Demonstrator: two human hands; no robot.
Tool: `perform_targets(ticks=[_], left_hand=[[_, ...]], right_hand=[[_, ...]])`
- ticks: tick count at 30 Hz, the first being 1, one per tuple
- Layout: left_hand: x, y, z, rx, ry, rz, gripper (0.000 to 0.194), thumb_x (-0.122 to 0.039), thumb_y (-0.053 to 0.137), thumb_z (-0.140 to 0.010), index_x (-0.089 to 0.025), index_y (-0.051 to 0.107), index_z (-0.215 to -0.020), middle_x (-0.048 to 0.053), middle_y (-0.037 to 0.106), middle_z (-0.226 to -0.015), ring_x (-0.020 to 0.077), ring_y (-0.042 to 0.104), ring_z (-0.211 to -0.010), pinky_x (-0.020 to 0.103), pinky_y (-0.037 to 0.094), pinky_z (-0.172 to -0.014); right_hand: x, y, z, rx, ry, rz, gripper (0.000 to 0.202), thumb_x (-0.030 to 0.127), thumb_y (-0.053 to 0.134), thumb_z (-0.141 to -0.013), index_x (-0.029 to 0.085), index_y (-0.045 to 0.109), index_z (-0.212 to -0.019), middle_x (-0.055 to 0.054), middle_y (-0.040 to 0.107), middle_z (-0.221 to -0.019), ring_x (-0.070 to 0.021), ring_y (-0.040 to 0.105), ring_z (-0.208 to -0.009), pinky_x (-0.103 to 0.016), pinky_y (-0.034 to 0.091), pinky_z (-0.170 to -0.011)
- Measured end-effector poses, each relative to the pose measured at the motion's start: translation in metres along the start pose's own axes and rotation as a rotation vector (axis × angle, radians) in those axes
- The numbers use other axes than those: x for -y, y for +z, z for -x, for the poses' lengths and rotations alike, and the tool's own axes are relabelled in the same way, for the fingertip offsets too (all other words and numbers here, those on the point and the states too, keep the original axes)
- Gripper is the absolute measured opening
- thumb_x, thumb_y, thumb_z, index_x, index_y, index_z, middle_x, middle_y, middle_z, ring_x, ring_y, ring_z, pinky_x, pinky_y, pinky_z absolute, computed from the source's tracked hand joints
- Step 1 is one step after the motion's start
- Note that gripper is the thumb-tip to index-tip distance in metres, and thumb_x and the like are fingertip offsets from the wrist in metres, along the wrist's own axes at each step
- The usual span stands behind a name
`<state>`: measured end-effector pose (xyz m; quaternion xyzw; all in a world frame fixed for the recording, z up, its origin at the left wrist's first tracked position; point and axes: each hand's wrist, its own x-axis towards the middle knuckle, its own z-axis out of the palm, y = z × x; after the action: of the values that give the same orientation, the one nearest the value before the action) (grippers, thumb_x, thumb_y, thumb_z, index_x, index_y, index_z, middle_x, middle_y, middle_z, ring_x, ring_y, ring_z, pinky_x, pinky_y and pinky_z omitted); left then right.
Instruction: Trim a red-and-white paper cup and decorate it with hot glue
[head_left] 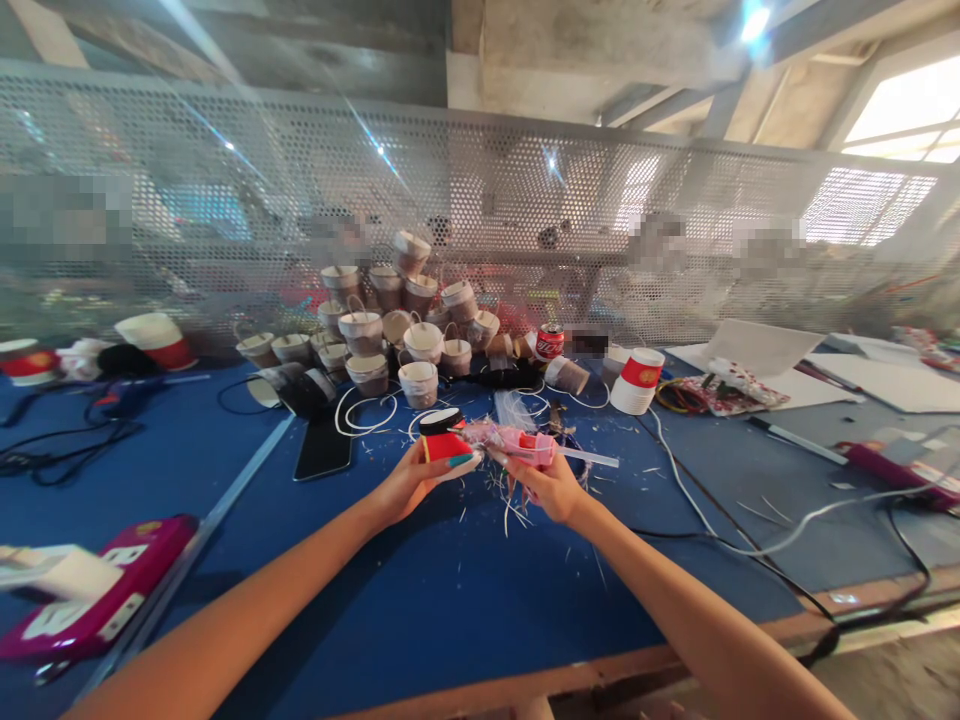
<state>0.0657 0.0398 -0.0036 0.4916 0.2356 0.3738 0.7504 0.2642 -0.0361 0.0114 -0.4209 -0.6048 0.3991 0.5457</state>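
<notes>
Near the middle of the blue table [450, 610], my left hand [409, 485] is closed around a red cup [444, 446] tipped on its side, with a black and white round end facing up and left. My right hand [551, 485] grips a pink glue gun [525, 445], a clear-white glue stick [592, 457] jutting from its right end. The gun's front end meets the right side of the cup; whether they touch is unclear. Thin white scraps [510, 515] lie on the table below and between both hands.
Behind the hands stands a pile of small cups [424, 343], with a red can [550, 342] and red-white paper cups [639, 380]. A phone [324, 445] lies left. Purple power strips [142, 560] and cables [690, 505] flank the work area; a perforated metal screen [487, 200] rises behind.
</notes>
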Motion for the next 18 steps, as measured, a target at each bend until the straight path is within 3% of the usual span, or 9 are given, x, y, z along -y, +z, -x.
perform_targets(ticks=[8, 13, 18], left_hand=[[0.002, -0.008, 0.0, 0.053, 0.002, 0.023, 0.038, -0.018, 0.072, -0.067, -0.02, 0.062, -0.103, 0.006, 0.071, -0.101, 0.0267, 0.063, -0.104, 0.046, 0.036, -0.103], [0.003, -0.008, -0.001, 0.063, 0.012, 0.017, 0.042, -0.022, 0.076, -0.063, -0.02, 0.064, -0.103, 0.005, 0.071, -0.102, 0.027, 0.063, -0.104, 0.046, 0.035, -0.103], [0.004, -0.006, -0.001, -0.004, 0.001, -0.022, 0.05, -0.026, 0.081, -0.058, -0.019, 0.063, -0.103, 0.005, 0.072, -0.099, 0.0262, 0.064, -0.101, 0.049, 0.035, -0.104]], right_hand=[[-0.008, -0.003, -0.002, -0.005, 0.065, -0.01, 0.047, 0.056, 0.058, -0.074, 0.014, 0.068, -0.093, 0.003, 0.05, -0.048, -0.0072, 0.039, -0.039, -0.021, 0.033, -0.037], [0.0, 0.001, -0.001, -0.016, 0.056, -0.046, 0.047, 0.057, 0.06, -0.072, 0.015, 0.068, -0.093, 0.002, 0.05, -0.052, -0.0079, 0.04, -0.042, -0.021, 0.032, -0.037], [0.007, 0.005, 0.001, 0.009, 0.056, -0.035, 0.048, 0.057, 0.059, -0.073, 0.015, 0.068, -0.094, 0.002, 0.05, -0.053, -0.0084, 0.04, -0.043, -0.021, 0.032, -0.037]])
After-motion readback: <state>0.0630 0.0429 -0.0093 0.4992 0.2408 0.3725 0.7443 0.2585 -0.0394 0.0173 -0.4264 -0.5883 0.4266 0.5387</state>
